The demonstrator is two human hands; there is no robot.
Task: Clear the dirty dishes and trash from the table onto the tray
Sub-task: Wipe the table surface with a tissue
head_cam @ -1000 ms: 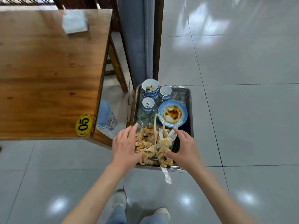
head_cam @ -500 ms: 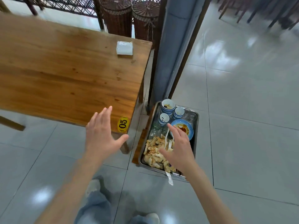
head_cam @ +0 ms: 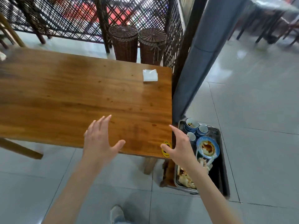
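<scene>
Now both the left hand (head_cam: pixel 100 143) and right hand (head_cam: pixel 179 146) hover spread and empty over the desk (head_cam: pixel 64 97), probably reaching for the napkin (head_cam: pixel 150 75), the only trash in view.

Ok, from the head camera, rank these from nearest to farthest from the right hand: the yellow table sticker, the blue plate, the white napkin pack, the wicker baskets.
1. Yellow table sticker, touching the right hand's thumb side at the table's corner.
2. Blue plate, just to its right on the tray.
3. White napkin pack, at the table's far corner.
4. Wicker baskets, on the floor beyond the table.
</scene>
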